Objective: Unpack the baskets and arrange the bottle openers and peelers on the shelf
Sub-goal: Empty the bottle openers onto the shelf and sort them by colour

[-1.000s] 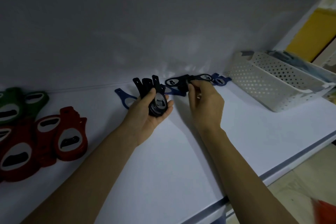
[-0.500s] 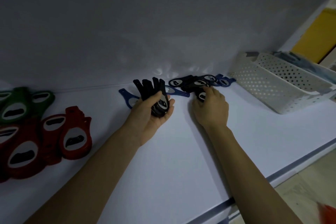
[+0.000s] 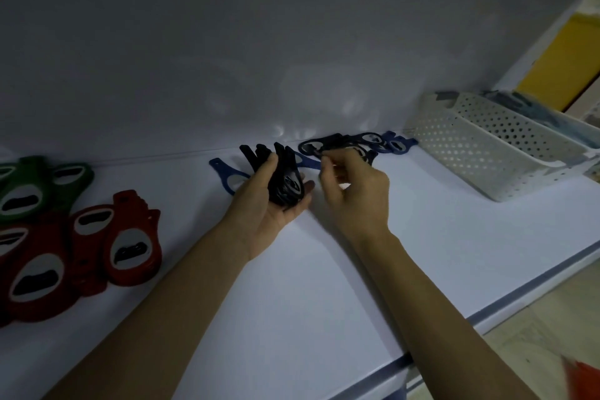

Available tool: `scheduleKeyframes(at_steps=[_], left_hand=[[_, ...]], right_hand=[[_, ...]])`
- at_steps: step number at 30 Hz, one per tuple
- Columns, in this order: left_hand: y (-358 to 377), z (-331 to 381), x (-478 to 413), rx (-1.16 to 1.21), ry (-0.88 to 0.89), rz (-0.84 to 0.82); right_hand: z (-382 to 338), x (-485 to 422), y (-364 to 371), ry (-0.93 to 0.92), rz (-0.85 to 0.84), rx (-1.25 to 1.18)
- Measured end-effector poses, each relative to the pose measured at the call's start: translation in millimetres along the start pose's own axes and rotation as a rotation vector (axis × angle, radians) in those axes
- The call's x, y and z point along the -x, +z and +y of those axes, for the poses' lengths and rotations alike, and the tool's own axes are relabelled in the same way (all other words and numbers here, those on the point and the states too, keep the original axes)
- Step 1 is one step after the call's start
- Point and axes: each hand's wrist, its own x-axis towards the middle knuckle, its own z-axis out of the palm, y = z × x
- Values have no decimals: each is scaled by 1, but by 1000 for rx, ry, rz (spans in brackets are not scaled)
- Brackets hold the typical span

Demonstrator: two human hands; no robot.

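Head view. Clasped a fanned stack of black bottle openers (image 3: 285,178) in the left hand (image 3: 263,208), palm up, thumb across the stack, handles pointing away toward the back wall. Pinched with the curled right hand (image 3: 357,195) what looked like one loose black opener (image 3: 311,148) at the near-left edge of the mixed pile (image 3: 363,143), black and blue, on the shelf (image 3: 324,286) against the wall; blurred there, so judged rather than plainly seen. Lay with its long axis roughly along the wall, just beyond the right fingertips and just right of the held stack. Sat nearer the right hand, so probably called for only a short carry leftward into the stack. Stood well off to the right: white basket (image 3: 480,153). Lay far left: red openers (image 3: 130,247).
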Motion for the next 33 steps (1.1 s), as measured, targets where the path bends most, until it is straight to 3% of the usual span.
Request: scheduleKeyframes(at_steps=[4,8,10,13,15,20,23,28,33], left_hand=[[-4,4,1,-13,25,-55],[-4,2,4,-5,73,-74],[-1,-3,5,-193,160,-106],[0,-12,10,-614,368,-165],[0,-17,13,-886,492,-194],[0,-23,12,-1121,541,-128],[0,-27,9,-1293,707,14],[-2,-30,4,-1506,801,172],[3,-31,2,-1660,751,217]], right_hand=[[-12,7,10,-48,-181,-166],[-5,2,8,315,-75,-437],[-3,-1,6,471,-186,-532],[1,-3,3,526,-461,-738],[-2,-2,0,542,-492,-863],[-7,0,1,469,-410,-840],[-7,0,0,455,-367,-813],[-4,0,2,440,-378,-792],[-10,-4,6,592,-466,-793]])
